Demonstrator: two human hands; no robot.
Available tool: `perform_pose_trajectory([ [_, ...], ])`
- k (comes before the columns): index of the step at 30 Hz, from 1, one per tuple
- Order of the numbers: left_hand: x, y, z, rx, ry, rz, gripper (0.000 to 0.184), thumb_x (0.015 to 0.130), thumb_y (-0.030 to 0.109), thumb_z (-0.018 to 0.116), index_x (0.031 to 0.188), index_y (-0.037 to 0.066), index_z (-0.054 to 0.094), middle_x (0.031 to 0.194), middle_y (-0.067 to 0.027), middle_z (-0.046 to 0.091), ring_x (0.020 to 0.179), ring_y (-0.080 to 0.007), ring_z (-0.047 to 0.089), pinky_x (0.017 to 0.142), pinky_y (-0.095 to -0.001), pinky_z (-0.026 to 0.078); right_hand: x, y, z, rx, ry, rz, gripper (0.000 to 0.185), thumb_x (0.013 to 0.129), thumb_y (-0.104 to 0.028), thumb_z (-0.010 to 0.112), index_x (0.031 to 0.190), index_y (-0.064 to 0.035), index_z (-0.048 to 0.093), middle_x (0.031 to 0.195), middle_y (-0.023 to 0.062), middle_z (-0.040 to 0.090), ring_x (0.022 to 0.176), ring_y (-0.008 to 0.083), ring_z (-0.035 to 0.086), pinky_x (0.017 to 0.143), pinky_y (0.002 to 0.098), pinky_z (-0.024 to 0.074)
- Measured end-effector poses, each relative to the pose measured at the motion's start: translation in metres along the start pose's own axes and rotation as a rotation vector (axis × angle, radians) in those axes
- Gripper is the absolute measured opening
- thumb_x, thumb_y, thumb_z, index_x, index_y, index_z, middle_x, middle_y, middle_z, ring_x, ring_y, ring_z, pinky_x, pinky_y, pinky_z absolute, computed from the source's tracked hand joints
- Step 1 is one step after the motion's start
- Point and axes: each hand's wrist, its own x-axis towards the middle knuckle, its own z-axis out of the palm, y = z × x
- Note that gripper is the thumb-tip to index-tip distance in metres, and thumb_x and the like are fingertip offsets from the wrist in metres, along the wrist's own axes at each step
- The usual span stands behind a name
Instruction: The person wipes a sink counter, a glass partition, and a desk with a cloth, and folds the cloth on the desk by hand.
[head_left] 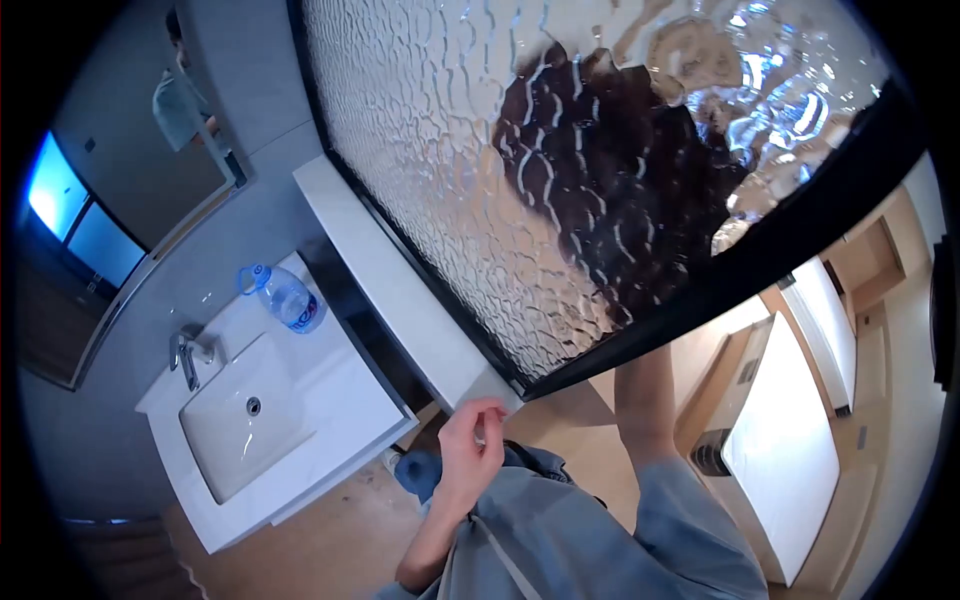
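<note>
My left hand [474, 448] is by the end of a white ledge [390, 300], its fingers curled in and no object visible in them. Whether the fingertips touch the ledge I cannot tell. My right forearm [646, 405] reaches up behind a framed panel of rippled glass [420, 150], and the hand is hidden there. Through the glass shows a large dark brown shape [610, 180], too distorted to name. The panel's black frame [720, 290] crosses in front of my arm.
On the left, a white washbasin [240, 430] has a chrome tap [185, 360]. A clear water bottle [288, 300] with a blue handle stands on its counter. Above hangs a mirror [120, 120]. To the right are a large white-topped piece [785, 450] and wooden shelving [870, 260].
</note>
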Motion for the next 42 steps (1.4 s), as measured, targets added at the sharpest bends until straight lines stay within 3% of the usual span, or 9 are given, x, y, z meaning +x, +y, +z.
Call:
perform_pose_trajectory([
  [4, -0.009, -0.004, 0.018, -0.045, 0.107, 0.028, 0.021, 0.089, -0.002, 0.064, 0.109, -0.001, 0.063, 0.098, -0.0133, 0.070, 0.087, -0.0208, 0.070, 0.074, -0.0309, 0.054, 0.048, -0.028, 0.009, -0.018, 0.030, -0.110, 0.029, 0.101, -0.026, 0.051, 0.121, -0.0044, 0.052, 0.106, 0.0109, 0.054, 0.092, 0.0227, 0.053, 0.078, 0.0314, 0.0418],
  [11, 0.036, 0.042, 0.050, 0.184, 0.221, 0.377, 0.100, 0.073, 0.011, 0.082, 0.154, -0.001, 0.026, 0.160, -0.0203, 0.029, 0.147, -0.0343, 0.032, 0.112, -0.0485, 0.036, 0.022, -0.120, 0.098, 0.309, -0.229, -0.415, 0.033, 0.099, -0.025, 0.052, 0.123, -0.0027, 0.051, 0.111, 0.0134, 0.054, 0.098, 0.0255, 0.054, 0.083, 0.0338, 0.0418],
  [20, 0.049, 0.057, 0.098, 0.307, 0.479, 0.308, 0.081, 0.078, 0.007, 0.074, 0.147, -0.004, 0.032, 0.140, -0.0234, 0.045, 0.127, -0.0329, 0.050, 0.108, -0.0399, 0.040, 0.050, -0.183, 0.111, 0.532, -0.172, -0.570, 0.037, 0.098, -0.024, 0.054, 0.127, -0.0006, 0.050, 0.117, 0.0165, 0.055, 0.105, 0.0291, 0.054, 0.090, 0.0369, 0.0418],
  [21, 0.050, 0.080, 0.100, 0.251, 0.494, 0.299, 0.073, 0.077, 0.001, 0.073, 0.142, -0.004, 0.038, 0.127, -0.0185, 0.051, 0.112, -0.0261, 0.056, 0.100, -0.0365, 0.046, 0.060, -0.193, 0.112, 0.564, -0.150, -0.595, 0.038, 0.098, -0.023, 0.054, 0.128, -0.0004, 0.049, 0.118, 0.0168, 0.055, 0.106, 0.0295, 0.054, 0.091, 0.0372, 0.0418],
  [23, 0.065, 0.110, 0.102, 0.332, 0.555, 0.501, 0.073, 0.076, -0.006, 0.071, 0.141, -0.002, 0.038, 0.125, -0.0177, 0.052, 0.109, -0.0235, 0.057, 0.095, -0.0343, 0.048, 0.079, -0.217, 0.111, 0.643, -0.105, -0.639, 0.039, 0.097, -0.023, 0.054, 0.129, 0.0001, 0.049, 0.119, 0.0175, 0.055, 0.108, 0.0303, 0.054, 0.092, 0.0379, 0.0418],
  [26, 0.084, 0.123, 0.107, 0.649, 0.703, 0.659, 0.073, 0.078, -0.019, 0.061, 0.142, -0.010, 0.027, 0.138, -0.0271, 0.048, 0.122, -0.0324, 0.056, 0.102, -0.0385, 0.048, 0.109, -0.259, 0.102, 0.779, -0.060, -0.715, 0.041, 0.097, -0.023, 0.054, 0.130, 0.0008, 0.049, 0.122, 0.0186, 0.055, 0.110, 0.0315, 0.054, 0.094, 0.0390, 0.0418],
  [29, 0.082, 0.110, 0.122, 0.475, 0.800, 0.637, 0.064, 0.082, -0.019, 0.053, 0.140, -0.016, 0.025, 0.139, -0.0387, 0.043, 0.133, -0.0523, 0.045, 0.115, -0.0559, 0.035, 0.133, -0.301, 0.084, 0.924, -0.041, -0.813, 0.043, 0.097, -0.022, 0.055, 0.131, 0.0015, 0.048, 0.124, 0.0196, 0.055, 0.113, 0.0328, 0.054, 0.097, 0.0400, 0.0418],
  [38, 0.086, 0.112, 0.144, 0.298, 1.227, 0.417, 0.063, 0.064, -0.017, 0.039, 0.126, -0.012, 0.045, 0.123, -0.0288, 0.062, 0.119, -0.0392, 0.063, 0.104, -0.0524, 0.050, 0.172, -0.447, -0.050, 1.396, 0.055, -1.075, 0.048, 0.095, -0.021, 0.056, 0.135, 0.0036, 0.047, 0.130, 0.0228, 0.055, 0.120, 0.0364, 0.054, 0.103, 0.0431, 0.0418],
  [42, 0.080, 0.104, 0.151, 0.261, 1.238, 0.310, 0.046, 0.091, -0.004, 0.060, 0.134, -0.010, 0.045, 0.135, -0.0307, 0.053, 0.130, -0.0410, 0.053, 0.108, -0.0504, 0.045, 0.180, -0.524, -0.168, 1.719, 0.161, -1.146, 0.050, 0.094, -0.021, 0.057, 0.137, 0.0046, 0.046, 0.133, 0.0242, 0.056, 0.123, 0.0380, 0.054, 0.106, 0.0445, 0.0418],
])
